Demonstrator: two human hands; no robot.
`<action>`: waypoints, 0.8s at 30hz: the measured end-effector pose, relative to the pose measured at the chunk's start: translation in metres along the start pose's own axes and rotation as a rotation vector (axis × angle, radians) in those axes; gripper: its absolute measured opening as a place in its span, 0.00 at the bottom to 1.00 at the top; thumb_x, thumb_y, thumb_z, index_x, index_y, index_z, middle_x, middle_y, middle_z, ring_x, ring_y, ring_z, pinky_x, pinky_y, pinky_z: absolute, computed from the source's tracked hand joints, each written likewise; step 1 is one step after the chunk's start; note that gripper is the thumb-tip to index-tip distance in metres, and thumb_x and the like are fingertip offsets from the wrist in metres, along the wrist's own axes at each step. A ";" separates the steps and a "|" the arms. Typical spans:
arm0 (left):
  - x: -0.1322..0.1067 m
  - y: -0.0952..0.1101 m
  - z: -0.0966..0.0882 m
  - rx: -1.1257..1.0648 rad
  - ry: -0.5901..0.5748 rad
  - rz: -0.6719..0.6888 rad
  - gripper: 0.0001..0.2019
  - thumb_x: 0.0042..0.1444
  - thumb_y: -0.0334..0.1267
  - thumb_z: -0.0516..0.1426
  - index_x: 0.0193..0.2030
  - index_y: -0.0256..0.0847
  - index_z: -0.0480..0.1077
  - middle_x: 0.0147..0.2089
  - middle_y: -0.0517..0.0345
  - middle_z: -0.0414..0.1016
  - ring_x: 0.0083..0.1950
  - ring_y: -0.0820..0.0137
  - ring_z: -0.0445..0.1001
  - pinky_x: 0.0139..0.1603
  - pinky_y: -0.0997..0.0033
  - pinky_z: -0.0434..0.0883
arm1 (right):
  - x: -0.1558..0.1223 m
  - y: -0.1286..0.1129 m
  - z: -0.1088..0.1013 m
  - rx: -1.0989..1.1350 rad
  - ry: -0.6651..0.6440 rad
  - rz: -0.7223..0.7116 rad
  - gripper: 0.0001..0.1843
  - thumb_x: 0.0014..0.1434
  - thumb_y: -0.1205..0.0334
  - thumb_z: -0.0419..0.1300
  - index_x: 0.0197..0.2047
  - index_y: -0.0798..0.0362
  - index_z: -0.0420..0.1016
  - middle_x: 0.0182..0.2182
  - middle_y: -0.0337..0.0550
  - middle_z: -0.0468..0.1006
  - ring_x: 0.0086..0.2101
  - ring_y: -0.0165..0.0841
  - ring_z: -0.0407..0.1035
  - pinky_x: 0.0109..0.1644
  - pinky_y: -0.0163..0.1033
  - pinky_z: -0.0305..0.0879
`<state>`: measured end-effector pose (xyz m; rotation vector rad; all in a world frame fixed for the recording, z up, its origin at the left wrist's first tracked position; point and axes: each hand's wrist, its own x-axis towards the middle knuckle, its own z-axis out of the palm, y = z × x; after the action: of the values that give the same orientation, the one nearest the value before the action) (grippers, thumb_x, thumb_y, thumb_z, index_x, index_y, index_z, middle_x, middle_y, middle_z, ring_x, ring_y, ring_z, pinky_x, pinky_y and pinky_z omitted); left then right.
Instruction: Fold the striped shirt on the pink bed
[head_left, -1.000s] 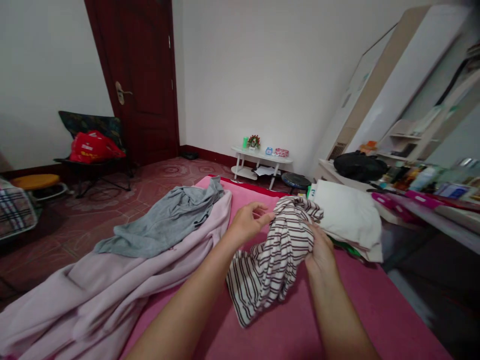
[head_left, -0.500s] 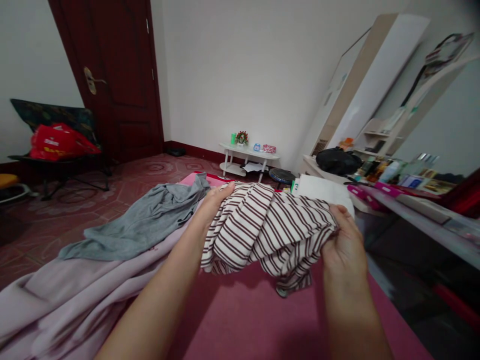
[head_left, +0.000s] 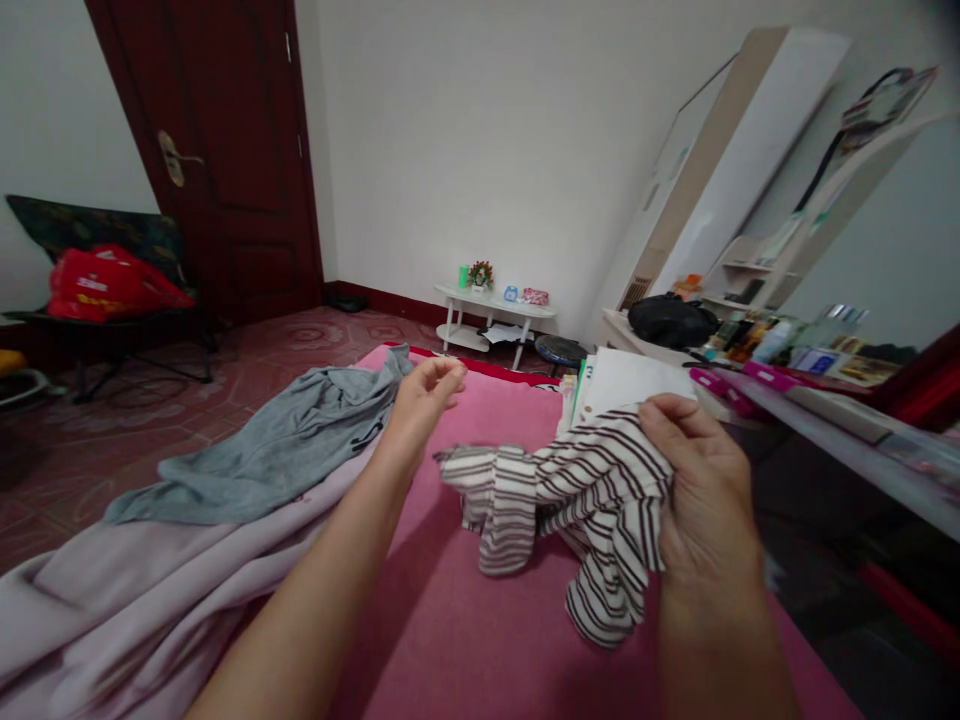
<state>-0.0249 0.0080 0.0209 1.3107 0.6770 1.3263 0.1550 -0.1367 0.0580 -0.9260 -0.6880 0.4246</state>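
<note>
A white garment with dark stripes [head_left: 600, 470] hangs bunched over the pink bed cover [head_left: 480, 620]. My right hand [head_left: 697, 470] pinches its upper right edge between thumb and fingers. The garment's left part droops in folds, and its exact kind cannot be made out. My left hand [head_left: 429, 395] is raised to the left of the cloth, apart from it, with loosely bent fingers and nothing in them. Beside my left forearm lie a grey garment [head_left: 277, 430] and, under it, a pale pink fleecy cloth [head_left: 172, 580].
Papers or books with a white top [head_left: 637, 375] stand beyond my right hand. To the right is a dressing table [head_left: 622, 325] with a black bag [head_left: 671, 320] and bottles. A small white table [head_left: 495, 300] stands by the wall. A red bag [head_left: 112, 285] rests on a chair.
My left hand has let go of the striped garment and lifted away. The garment's left side has dropped and folded toward the right, where my right hand still grips it.
</note>
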 end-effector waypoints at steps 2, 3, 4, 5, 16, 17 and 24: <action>-0.009 0.003 0.011 0.068 -0.240 0.011 0.18 0.52 0.49 0.60 0.44 0.39 0.71 0.47 0.50 0.75 0.44 0.67 0.73 0.40 0.71 0.69 | -0.009 0.002 0.011 -0.010 -0.014 0.007 0.18 0.41 0.60 0.72 0.34 0.55 0.72 0.24 0.34 0.74 0.22 0.26 0.68 0.25 0.30 0.66; -0.015 0.004 0.017 0.092 -0.373 0.020 0.20 0.52 0.48 0.60 0.48 0.39 0.71 0.49 0.48 0.74 0.47 0.65 0.72 0.42 0.70 0.69 | -0.012 0.004 0.014 -0.006 -0.018 0.010 0.18 0.41 0.59 0.72 0.33 0.55 0.72 0.24 0.35 0.74 0.22 0.26 0.68 0.26 0.30 0.66; -0.020 0.004 0.022 0.116 -0.501 0.032 0.23 0.52 0.47 0.61 0.52 0.40 0.69 0.51 0.47 0.73 0.49 0.63 0.72 0.44 0.68 0.69 | -0.013 0.006 0.017 -0.001 -0.024 0.016 0.18 0.41 0.58 0.72 0.33 0.55 0.72 0.24 0.35 0.74 0.22 0.26 0.68 0.26 0.31 0.66; -0.026 0.004 0.028 0.143 -0.609 0.050 0.25 0.51 0.46 0.62 0.55 0.41 0.68 0.53 0.47 0.73 0.51 0.62 0.71 0.45 0.68 0.69 | -0.013 0.008 0.018 0.003 -0.029 0.020 0.18 0.41 0.58 0.72 0.33 0.54 0.72 0.24 0.35 0.74 0.23 0.26 0.68 0.27 0.31 0.66; -0.026 -0.008 0.037 -0.012 -0.403 -0.053 0.11 0.53 0.40 0.58 0.40 0.36 0.74 0.37 0.57 0.78 0.39 0.65 0.74 0.41 0.71 0.69 | -0.003 0.021 0.010 -0.044 -0.291 0.060 0.22 0.46 0.58 0.70 0.45 0.50 0.73 0.46 0.44 0.75 0.49 0.35 0.69 0.56 0.44 0.64; -0.024 -0.007 0.037 -0.089 -0.317 -0.087 0.12 0.51 0.40 0.59 0.40 0.36 0.74 0.36 0.56 0.78 0.37 0.65 0.75 0.40 0.71 0.69 | -0.003 0.023 0.009 -0.097 -0.341 0.068 0.25 0.47 0.57 0.70 0.48 0.49 0.72 0.51 0.45 0.73 0.53 0.37 0.66 0.59 0.46 0.61; -0.020 -0.005 0.036 -0.426 -0.089 -0.221 0.15 0.44 0.39 0.63 0.40 0.38 0.72 0.30 0.58 0.78 0.30 0.67 0.76 0.34 0.70 0.71 | -0.001 0.049 0.004 -0.471 -0.632 0.076 0.48 0.43 0.58 0.71 0.65 0.46 0.55 0.63 0.50 0.59 0.61 0.41 0.56 0.63 0.51 0.54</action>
<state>0.0053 -0.0198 0.0185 0.9157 0.4319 1.1475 0.1494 -0.1081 0.0178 -1.2768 -1.3722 0.6482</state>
